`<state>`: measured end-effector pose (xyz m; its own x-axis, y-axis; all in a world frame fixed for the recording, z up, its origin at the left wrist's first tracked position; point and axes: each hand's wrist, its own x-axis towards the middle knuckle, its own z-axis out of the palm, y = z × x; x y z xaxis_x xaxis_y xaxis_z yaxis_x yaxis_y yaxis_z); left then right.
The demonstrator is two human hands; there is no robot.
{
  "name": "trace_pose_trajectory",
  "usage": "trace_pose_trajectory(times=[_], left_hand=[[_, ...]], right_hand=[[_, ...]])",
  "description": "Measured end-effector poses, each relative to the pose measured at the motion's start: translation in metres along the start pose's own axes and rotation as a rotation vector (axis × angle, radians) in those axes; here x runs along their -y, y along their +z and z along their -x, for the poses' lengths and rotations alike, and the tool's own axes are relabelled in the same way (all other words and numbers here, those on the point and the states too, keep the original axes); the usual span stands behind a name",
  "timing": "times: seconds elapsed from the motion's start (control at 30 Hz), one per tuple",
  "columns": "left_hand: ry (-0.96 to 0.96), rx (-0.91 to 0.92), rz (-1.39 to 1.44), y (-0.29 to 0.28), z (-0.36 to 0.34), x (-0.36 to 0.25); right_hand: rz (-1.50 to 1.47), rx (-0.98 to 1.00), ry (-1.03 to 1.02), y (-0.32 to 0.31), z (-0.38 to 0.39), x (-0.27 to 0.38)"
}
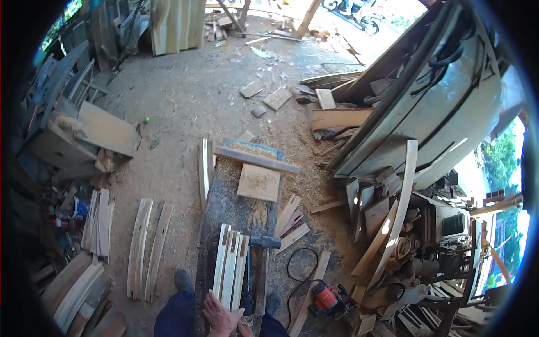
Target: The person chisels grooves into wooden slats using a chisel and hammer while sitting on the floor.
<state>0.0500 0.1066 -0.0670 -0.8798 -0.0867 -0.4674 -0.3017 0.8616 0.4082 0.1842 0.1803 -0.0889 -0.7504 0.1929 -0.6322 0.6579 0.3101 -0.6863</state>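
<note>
Several pale wooden slats [229, 267] with slots cut near their far ends lie side by side, lengthwise, on the dark workbench [222, 205]. My left hand [220, 314] is closed around their near ends, fingers along the left side and thumb across toward the right. My right hand [245, 329] shows only in part at the lower edge, close to the slats' near right end; its fingers are mostly hidden. Just right of the slats lies a hammer [265, 242], its dark head on the bench and its handle pointing toward me.
A wooden block [259, 182] and a crosswise board [257, 160] sit at the bench's far end amid sawdust. More slotted slats [140, 247] lie on the floor to the left. At right are a red power tool [328, 297] with a black cord and heaped timber and machinery.
</note>
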Motion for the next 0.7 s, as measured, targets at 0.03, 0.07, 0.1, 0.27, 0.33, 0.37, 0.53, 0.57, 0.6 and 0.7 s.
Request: trace_pose_trajectory(times=[0.03, 0.07, 0.1, 0.27, 0.33, 0.37, 0.53, 0.57, 0.6, 0.7], left_hand=[[-0.007, 0.024, 0.000, 0.002, -0.005, 0.000], [-0.048, 0.033, -0.009, -0.003, -0.008, 0.002], [-0.016, 0.013, -0.027, -0.004, -0.012, 0.002], [0.101, -0.042, 0.205, -0.032, -0.017, 0.021], [0.170, -0.175, 0.302, -0.045, -0.034, 0.062], [0.126, -0.245, 0.301, -0.049, -0.044, 0.090], [-0.170, -0.305, 0.180, -0.011, -0.165, 0.288], [-0.238, -0.222, 0.139, 0.004, -0.188, 0.336], [-0.301, -0.136, 0.099, 0.015, -0.210, 0.379], [-0.386, 0.103, -0.110, 0.037, -0.280, 0.445]], right_hand=[[-0.028, 0.023, -0.038, 0.002, -0.005, 0.001], [-0.054, 0.078, -0.079, 0.003, -0.003, 0.002], [-0.126, 0.097, -0.181, 0.000, -0.008, 0.013], [-0.015, 0.147, -0.150, -0.013, 0.001, -0.004], [-0.392, 0.138, 0.119, -0.011, 0.025, -0.014], [-0.067, 0.088, 0.060, -0.015, 0.047, -0.024], [0.802, 0.014, -0.027, -0.030, 0.098, -0.015], [0.573, -0.005, 0.154, -0.026, 0.103, -0.025], [0.339, -0.020, 0.339, -0.021, 0.111, -0.039], [0.342, -0.095, 0.522, -0.001, 0.112, -0.047]])
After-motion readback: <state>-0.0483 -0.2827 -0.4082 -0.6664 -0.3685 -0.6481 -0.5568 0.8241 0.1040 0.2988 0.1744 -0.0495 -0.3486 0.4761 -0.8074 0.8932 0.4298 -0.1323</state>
